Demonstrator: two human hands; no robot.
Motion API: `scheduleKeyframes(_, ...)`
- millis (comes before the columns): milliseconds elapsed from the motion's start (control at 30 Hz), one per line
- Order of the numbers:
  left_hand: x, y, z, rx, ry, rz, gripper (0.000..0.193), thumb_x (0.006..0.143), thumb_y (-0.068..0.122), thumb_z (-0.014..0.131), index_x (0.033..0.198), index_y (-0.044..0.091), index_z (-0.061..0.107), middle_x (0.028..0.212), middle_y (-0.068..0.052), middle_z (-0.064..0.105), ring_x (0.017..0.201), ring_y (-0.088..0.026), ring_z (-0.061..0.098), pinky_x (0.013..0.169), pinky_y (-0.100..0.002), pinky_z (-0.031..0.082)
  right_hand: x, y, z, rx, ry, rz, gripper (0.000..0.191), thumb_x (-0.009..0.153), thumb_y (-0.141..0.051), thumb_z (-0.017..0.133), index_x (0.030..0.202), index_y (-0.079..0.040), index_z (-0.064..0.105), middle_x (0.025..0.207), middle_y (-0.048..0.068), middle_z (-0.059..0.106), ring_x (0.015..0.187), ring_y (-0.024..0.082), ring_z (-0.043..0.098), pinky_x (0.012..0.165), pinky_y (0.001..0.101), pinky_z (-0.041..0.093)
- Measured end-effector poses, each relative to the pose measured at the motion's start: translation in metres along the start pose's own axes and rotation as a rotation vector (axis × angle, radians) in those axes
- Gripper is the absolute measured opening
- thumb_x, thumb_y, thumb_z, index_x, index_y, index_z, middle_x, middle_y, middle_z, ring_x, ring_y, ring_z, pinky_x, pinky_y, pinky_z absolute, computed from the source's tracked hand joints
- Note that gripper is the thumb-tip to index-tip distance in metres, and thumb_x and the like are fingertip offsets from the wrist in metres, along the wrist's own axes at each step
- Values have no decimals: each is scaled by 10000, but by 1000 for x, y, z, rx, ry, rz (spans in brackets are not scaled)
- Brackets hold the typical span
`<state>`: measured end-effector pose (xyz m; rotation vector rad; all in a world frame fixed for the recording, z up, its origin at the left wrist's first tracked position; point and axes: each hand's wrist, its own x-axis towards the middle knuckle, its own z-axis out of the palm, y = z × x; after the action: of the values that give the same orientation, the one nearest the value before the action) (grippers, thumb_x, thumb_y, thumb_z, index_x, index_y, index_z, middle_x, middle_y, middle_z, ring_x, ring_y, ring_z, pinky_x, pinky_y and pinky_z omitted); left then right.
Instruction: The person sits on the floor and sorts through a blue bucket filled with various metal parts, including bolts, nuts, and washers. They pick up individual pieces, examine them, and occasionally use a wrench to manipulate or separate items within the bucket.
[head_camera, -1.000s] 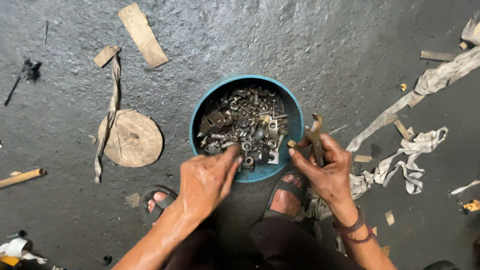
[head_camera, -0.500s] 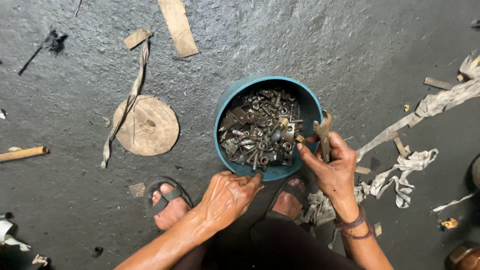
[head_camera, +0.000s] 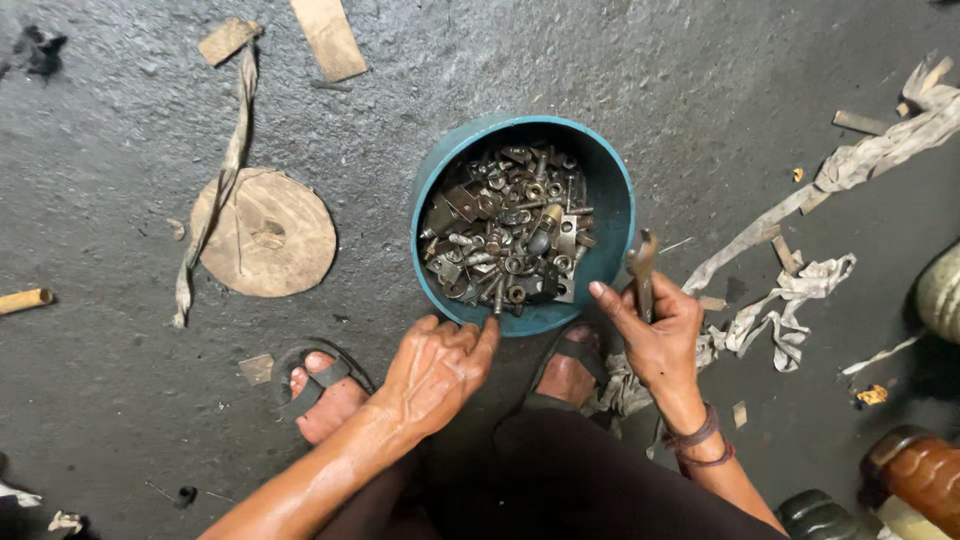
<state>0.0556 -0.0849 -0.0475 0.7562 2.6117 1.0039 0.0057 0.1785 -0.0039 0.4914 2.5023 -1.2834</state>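
A round teal bowl (head_camera: 600, 170) sits on the dark floor, filled with several greasy nuts, bolts and small metal brackets (head_camera: 505, 240). My left hand (head_camera: 435, 370) rests at the bowl's near rim, fingers bent and reaching toward the metal parts, palm hidden. My right hand (head_camera: 655, 335) is at the bowl's right rim, closed around a small open-ended wrench (head_camera: 642, 270) whose head points up. Both my sandalled feet (head_camera: 325, 395) sit just below the bowl.
A round wooden disc (head_camera: 265, 235) lies left of the bowl with a cloth strip (head_camera: 225, 170) across it. Wood scraps (head_camera: 330, 35) lie at the top. Torn rag strips (head_camera: 800, 290) trail to the right. A brown container (head_camera: 915, 470) stands at bottom right.
The view shifted, so the bowl now appears further right and lower. My left hand moved closer to the bowl's near rim. My right hand keeps the wrench.
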Motion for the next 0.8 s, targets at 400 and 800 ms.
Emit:
scheduleKeyframes(400, 37, 9, -19, 664, -411, 375, 246, 862, 221, 605, 677, 104, 715, 606, -17, 589, 560, -169, 570, 601, -351, 373, -23, 56, 40, -41, -79, 83, 440, 925, -268, 763, 623, -36, 542, 552, -71, 381, 556, 24, 323, 467, 293, 236)
scheduleKeyframes(800, 89, 0, -61, 501, -293, 547, 225, 760, 281, 613, 537, 255, 630, 511, 10, 498, 496, -205, 532, 481, -399, 404, 11, 6, 2, 91, -241, 251, 383, 910, -258, 735, 634, -41, 581, 555, -49, 457, 528, 36, 415, 443, 308, 331)
